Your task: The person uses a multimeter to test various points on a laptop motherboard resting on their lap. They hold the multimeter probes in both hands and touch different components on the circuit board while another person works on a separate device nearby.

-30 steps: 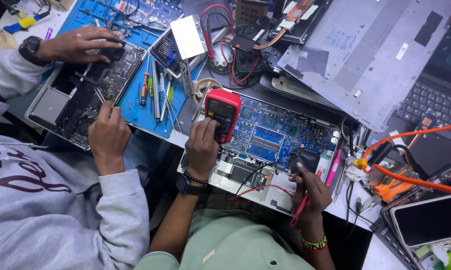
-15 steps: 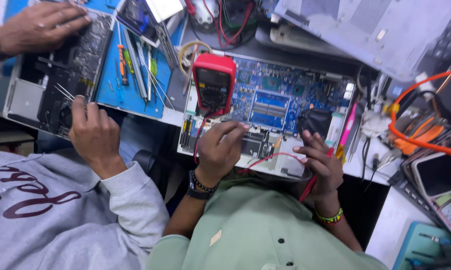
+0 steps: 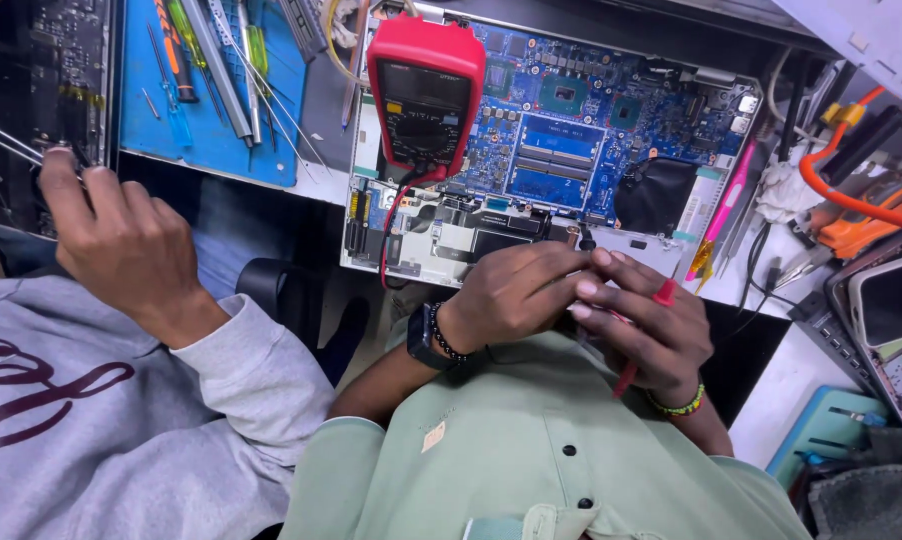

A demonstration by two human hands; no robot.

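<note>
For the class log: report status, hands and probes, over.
Left hand holds black probe at laptop board. Right hand holds red probe. Red multimeter lies on board.

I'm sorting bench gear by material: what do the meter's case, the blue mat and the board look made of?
Meter: its red case looks like matte rubber or soft plastic, with thick rounded edges and no glare; the dark face looks like hard plastic. Mat: probably silicone or rubber, flat blue with a dull finish. Board: blue laminate circuit board with a slightly glossy coating, metal contacts and dark chips.
</note>
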